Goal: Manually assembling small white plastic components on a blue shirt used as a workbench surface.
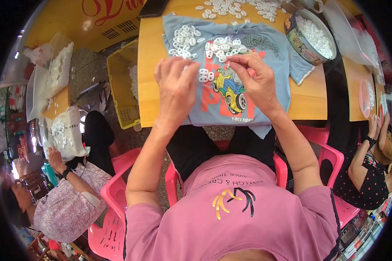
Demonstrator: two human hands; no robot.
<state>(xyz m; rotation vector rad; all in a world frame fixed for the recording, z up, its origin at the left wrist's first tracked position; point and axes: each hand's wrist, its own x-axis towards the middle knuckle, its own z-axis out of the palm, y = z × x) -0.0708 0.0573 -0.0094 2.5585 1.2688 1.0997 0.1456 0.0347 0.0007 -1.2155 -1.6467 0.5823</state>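
Observation:
A blue-grey T-shirt (196, 111) with a printed vehicle lies spread on the wooden table. On it sit small white oval plastic pieces with two holes, in a left pile (185, 40) and a middle pile (224, 45). A smaller cluster of the same pieces (204, 75) is between my hands. Next to the middle pile is a heap of thin dark-green bits (261, 43). My left hand (176, 89) hovers beside the left pile, its fingers curled and smeared by motion. My right hand (258, 80) is closed in a pinch over the printed vehicle; what it pinches is too small to tell.
A round tin (292, 37) full of white pieces stands at the right. More loose pieces (231, 8) lie along the table's far side. A yellow crate (123, 87) is left of the table. Co-workers sit on both sides, near pink chairs (113, 204).

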